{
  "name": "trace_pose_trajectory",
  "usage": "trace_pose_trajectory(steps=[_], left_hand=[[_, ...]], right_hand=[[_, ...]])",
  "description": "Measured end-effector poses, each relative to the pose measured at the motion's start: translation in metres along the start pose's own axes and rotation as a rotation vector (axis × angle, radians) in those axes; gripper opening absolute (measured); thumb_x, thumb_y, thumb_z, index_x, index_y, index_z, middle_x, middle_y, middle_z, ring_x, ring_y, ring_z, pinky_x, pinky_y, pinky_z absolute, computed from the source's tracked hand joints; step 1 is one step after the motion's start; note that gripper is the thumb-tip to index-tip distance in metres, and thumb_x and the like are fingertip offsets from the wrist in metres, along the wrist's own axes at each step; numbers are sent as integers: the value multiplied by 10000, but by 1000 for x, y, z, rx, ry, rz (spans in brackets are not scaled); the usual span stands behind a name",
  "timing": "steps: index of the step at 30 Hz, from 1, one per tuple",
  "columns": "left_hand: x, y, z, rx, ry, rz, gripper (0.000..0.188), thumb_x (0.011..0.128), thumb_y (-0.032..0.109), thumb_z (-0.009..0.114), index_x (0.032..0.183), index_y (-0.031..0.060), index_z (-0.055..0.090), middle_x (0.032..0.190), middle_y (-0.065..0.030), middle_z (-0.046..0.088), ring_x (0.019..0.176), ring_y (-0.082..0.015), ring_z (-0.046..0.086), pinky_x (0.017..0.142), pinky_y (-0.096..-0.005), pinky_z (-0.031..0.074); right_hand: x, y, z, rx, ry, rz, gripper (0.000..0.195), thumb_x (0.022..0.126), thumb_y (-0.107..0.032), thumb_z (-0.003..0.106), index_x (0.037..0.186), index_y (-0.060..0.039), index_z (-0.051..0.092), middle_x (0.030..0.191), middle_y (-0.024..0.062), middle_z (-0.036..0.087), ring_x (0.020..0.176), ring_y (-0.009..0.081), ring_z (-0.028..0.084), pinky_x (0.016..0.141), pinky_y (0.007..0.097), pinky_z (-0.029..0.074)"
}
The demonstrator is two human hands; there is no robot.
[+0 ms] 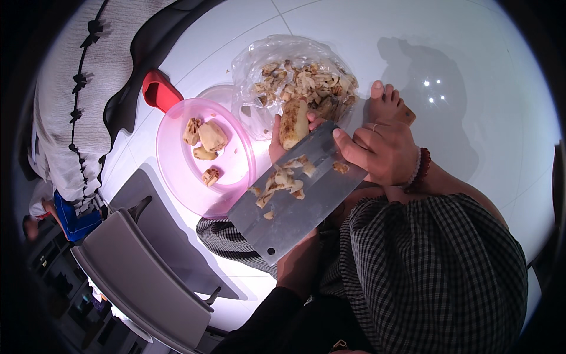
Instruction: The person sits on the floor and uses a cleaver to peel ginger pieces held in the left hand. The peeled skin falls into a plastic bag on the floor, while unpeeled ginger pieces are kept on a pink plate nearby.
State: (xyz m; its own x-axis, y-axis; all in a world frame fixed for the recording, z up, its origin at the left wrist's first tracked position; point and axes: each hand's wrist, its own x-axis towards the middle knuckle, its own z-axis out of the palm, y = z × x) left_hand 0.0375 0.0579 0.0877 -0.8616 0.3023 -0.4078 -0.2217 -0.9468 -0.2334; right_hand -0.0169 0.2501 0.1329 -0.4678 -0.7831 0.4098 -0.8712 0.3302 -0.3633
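In my left hand is a lotus root piece, pale with brown patches, upright over the edge of a clear plastic bag. The bag holds brown and cream peelings. My right hand grips a wide cleaver at its upper right end; its handle is hidden. The blade slants across my left forearm, with several peel scraps lying on its face. Left of the hands, a pink plastic basin contains several lotus root pieces, some showing their holes.
A red slipper lies behind the basin on the tiled floor. My bare foot is beyond my right hand. A grey chair stands at lower left, below a fabric-covered piece of furniture. Another person is at far left.
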Motion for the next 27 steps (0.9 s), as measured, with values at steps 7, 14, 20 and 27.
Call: trace_pose_trajectory(steps=[7,14,20,27], left_hand=[[-1,-8,14,-87,30,-18,525,970,546,394,1035,31,469,888,-87,495,835,-242,520,720,-358,462],[3,-3,9,-18,0,7,522,973,517,404,1113,19,468,966,-115,504,900,-263,533,760,-380,466],[-1,-2,1,32,-50,107,511,983,478,409,1183,11,463,1043,-142,503,963,-284,534,818,-408,462],[-2,-2,-5,71,-153,210,509,994,431,415,1264,2,458,1134,-173,501,1036,-308,534,885,-439,458]], right_hand=[[-1,0,-1,-9,-14,22,244,796,-189,617,1015,-81,617,649,-1,500,543,140,572,491,292,459],[1,0,2,-48,15,58,172,829,-182,621,973,-90,614,635,-8,489,514,129,557,459,287,443],[1,-1,4,-66,-19,57,229,785,-187,665,986,-88,615,655,-9,500,528,130,569,465,286,448],[-11,4,-4,-33,-108,213,594,555,-198,813,1099,-91,598,724,20,554,605,191,619,495,318,471]])
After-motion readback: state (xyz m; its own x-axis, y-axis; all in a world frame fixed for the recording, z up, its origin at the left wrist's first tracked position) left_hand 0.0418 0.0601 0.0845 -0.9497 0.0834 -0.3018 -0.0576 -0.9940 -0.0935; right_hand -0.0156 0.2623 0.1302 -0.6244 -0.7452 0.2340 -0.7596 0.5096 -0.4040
